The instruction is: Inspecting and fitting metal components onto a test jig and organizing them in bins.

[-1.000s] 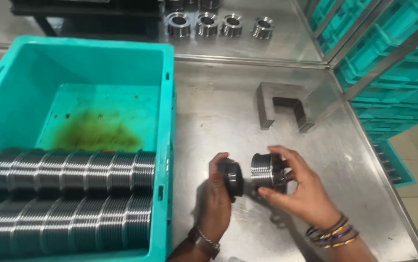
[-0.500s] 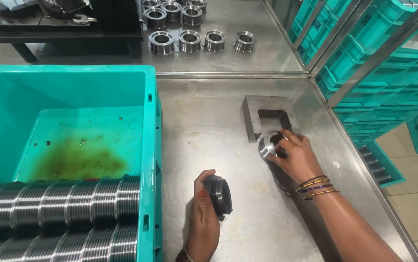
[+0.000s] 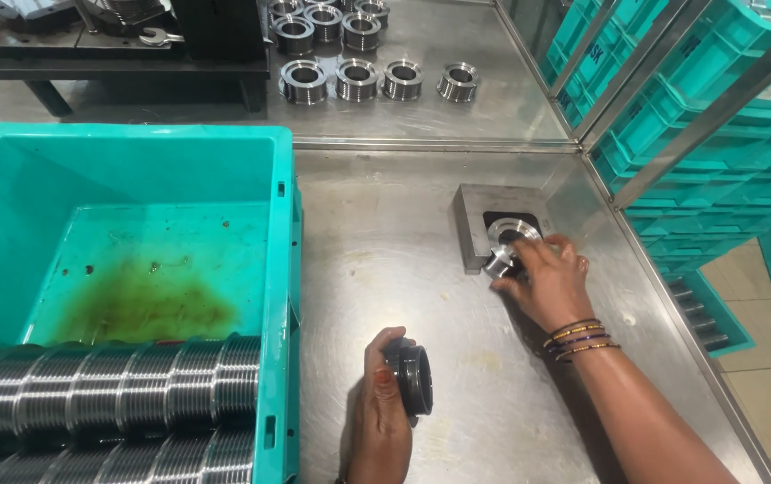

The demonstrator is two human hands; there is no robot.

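The right hand (image 3: 551,280) grips a shiny threaded metal fitting (image 3: 509,244) with its fingertips, seating it in the slot of a grey U-shaped steel block (image 3: 473,229) that lies near the right edge of the steel bench (image 3: 385,242). The left hand (image 3: 383,408), near the front edge, is closed around a black ring (image 3: 414,378) held on edge just right of the teal crate (image 3: 134,170). Rows of threaded metal fittings (image 3: 107,403) fill the crate's front, and more rings (image 3: 358,79) stand along the back edge.
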